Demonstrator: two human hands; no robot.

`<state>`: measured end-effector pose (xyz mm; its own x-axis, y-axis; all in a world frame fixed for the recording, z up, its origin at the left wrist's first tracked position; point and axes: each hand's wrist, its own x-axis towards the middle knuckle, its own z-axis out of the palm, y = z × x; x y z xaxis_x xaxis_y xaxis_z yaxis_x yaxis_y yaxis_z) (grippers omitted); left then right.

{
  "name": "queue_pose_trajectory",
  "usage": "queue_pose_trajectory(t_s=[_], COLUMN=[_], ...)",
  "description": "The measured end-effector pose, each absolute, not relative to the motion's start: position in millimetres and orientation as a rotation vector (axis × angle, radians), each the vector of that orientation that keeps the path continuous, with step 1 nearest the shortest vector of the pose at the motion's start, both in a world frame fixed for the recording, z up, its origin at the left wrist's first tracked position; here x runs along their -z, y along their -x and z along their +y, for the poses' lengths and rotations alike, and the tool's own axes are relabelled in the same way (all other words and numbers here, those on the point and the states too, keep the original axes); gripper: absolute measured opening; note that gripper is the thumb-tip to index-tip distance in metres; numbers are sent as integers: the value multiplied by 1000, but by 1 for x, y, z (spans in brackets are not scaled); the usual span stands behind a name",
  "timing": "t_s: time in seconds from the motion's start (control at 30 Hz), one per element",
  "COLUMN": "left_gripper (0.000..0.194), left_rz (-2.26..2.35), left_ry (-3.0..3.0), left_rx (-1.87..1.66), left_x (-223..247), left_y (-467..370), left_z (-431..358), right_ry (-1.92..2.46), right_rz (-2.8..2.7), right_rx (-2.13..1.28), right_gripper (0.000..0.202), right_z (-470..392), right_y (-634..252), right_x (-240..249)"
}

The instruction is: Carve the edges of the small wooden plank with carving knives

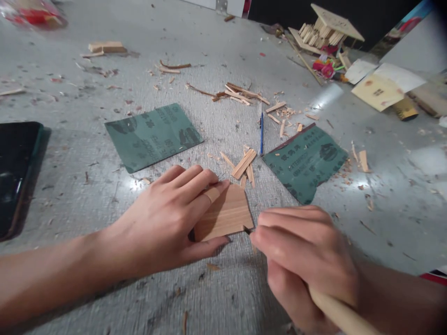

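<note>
A thin, flat piece of wood [226, 211] with visible grain and a cut upper corner lies on the grey table. My left hand [178, 211] grips it, fingers pressing across its top and thumb along the near edge. In my right hand [303, 256] is a wooden-handled carving tool [340, 311], held closed in the fingers like a pen. Its short dark tip meets the lower right corner of the wood; the rest of the blade is hidden by my fingers. Just beyond the piece, several narrow wood strips [244, 164] lie crossed.
Two green sandpaper sheets [153, 137] [307, 163] flank the work. Between them lies a thin blue stick-like tool [261, 134]. Wood shavings [240, 93] scatter behind. A phone [17, 177] sits at left, a small wooden model [324, 32] at back right, and a wood block [107, 47] far left.
</note>
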<state>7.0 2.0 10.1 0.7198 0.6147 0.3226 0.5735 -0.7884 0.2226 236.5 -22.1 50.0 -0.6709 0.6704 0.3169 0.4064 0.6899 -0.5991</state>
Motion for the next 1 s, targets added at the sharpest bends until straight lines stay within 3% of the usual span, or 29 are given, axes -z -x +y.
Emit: queue_pose_trajectory(t_s=[0.23,0.5,0.83,1.0], left_gripper=[59,58,61,64], left_rz=[975,976,980,1023], left_ry=[-2817,-2816,-2826,-2819], left_rx=[-576,-592,-544,-371], left_x=[-10,-9,-11,-27], left_y=[-7,-8,-7,-9], left_z=[2,1,2,2], right_ry=[775,783,858,975], right_rz=[-2293,-2364,-1920,-1683], right_rx=[-1031,-854,-1303,-855], right_gripper=[33,24,29,35], right_z=[11,-8,18,54], right_y=[-238,-240,-253,-271], right_x=[-51,-51,-37,-31])
